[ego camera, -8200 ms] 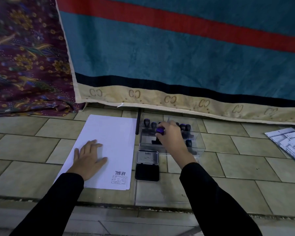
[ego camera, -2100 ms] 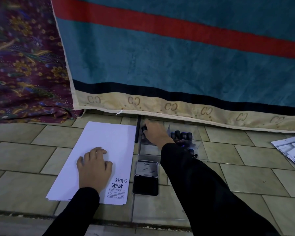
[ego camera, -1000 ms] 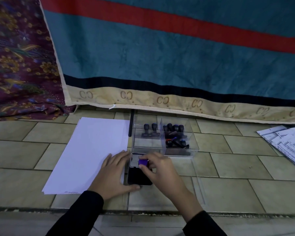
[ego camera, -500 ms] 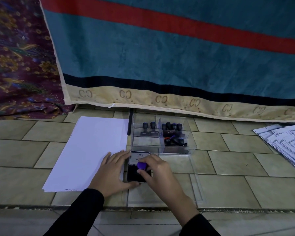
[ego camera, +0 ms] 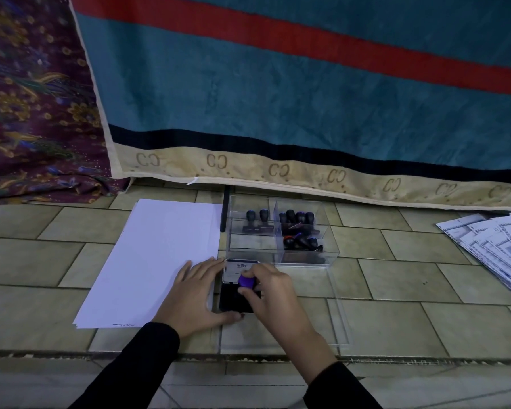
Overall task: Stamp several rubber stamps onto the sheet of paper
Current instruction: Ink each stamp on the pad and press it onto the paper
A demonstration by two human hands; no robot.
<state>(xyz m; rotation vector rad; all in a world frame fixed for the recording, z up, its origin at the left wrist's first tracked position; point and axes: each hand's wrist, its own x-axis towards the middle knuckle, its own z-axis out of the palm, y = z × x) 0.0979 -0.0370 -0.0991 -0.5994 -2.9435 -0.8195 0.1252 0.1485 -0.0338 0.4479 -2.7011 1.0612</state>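
A white sheet of paper point(ego camera: 157, 255) lies on the tiled floor, blank on top. To its right sits an open black ink pad point(ego camera: 233, 299) with its lid tipped up. My right hand point(ego camera: 275, 299) pinches a rubber stamp with a purple knob point(ego camera: 246, 281) and holds it down on the pad. My left hand point(ego camera: 195, 296) lies flat with straight fingers across the paper's right edge, its thumb along the pad's near edge. Behind the pad a clear plastic box point(ego camera: 307, 258) holds several dark-handled stamps point(ego camera: 298, 219).
A black pen point(ego camera: 225, 208) lies between paper and box. A clear lid point(ego camera: 341, 323) lies flat right of the pad. Printed sheets point(ego camera: 490, 246) are fanned out at the far right. A teal blanket point(ego camera: 307, 98) hangs behind, patterned cloth point(ego camera: 36, 113) at left.
Since two seconds ago my right hand left the box with a purple-knobbed stamp and came down on the ink pad. My left hand slid right to the pad. The top sheet is now blank.
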